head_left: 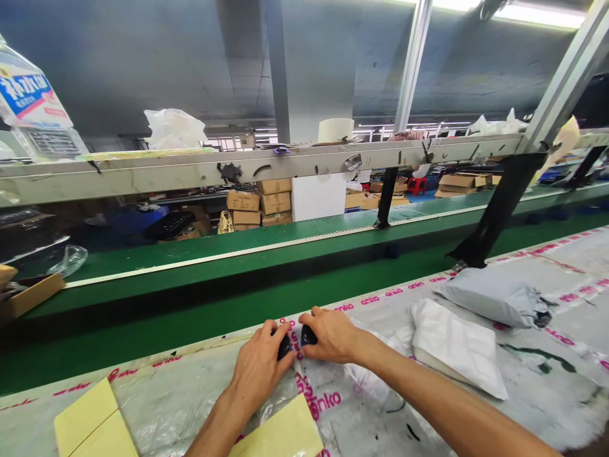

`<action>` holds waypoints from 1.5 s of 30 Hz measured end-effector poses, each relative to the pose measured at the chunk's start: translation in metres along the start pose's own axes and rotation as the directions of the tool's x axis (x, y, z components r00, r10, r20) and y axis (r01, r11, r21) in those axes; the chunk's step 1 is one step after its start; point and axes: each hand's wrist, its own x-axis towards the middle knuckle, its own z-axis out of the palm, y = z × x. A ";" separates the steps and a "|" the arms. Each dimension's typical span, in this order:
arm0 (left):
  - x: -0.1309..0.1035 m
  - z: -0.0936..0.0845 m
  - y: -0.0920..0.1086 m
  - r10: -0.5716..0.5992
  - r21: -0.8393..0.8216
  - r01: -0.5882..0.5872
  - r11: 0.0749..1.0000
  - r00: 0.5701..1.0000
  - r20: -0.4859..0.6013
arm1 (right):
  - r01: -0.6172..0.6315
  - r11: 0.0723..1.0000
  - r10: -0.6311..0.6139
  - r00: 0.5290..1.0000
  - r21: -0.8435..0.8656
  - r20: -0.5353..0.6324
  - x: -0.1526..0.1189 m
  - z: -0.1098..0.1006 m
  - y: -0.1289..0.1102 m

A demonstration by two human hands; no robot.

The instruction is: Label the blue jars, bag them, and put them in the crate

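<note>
In the head view, the left hand and the right hand rested near the far edge of the desk. Each one had a small dark, shiny thing. The left dark piece sat between the left thumb and pointing finger, on the right side of that hand. The right dark piece sat at the left side of the right hand, by its thumb and fingertips.

So the two pieces were side by side, with a small gap between them, and each was nearest to its own hand. Both grips looked curled and pinching, each on its own piece. Fingers hid parts of both pieces. The left one's long side seemed to point away from the person, but I could not tell for the right one.

A yellow sheet lay close by the left arm. A white packet and a grey bag lay off to the right. Past the desk was a long green belt.
</note>
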 end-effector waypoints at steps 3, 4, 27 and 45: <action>0.003 0.001 0.006 -0.020 0.213 0.012 0.977 0.999 0.036 | 0.023 0.999 -0.023 1.000 -0.025 0.021 0.001 -0.002 -0.003; 0.003 0.001 0.008 -0.036 0.236 0.025 0.971 0.998 0.042 | 0.029 0.999 -0.028 0.999 -0.031 0.027 0.002 -0.003 -0.003; -0.002 -0.010 -0.010 -0.131 0.106 0.117 0.987 0.982 0.138 | 0.214 0.977 -0.209 0.966 -0.018 0.152 0.011 -0.008 0.006; -0.004 -0.013 -0.011 -0.119 0.107 0.103 0.989 0.981 0.153 | 0.087 0.995 -0.094 0.979 0.045 0.179 0.016 -0.004 0.011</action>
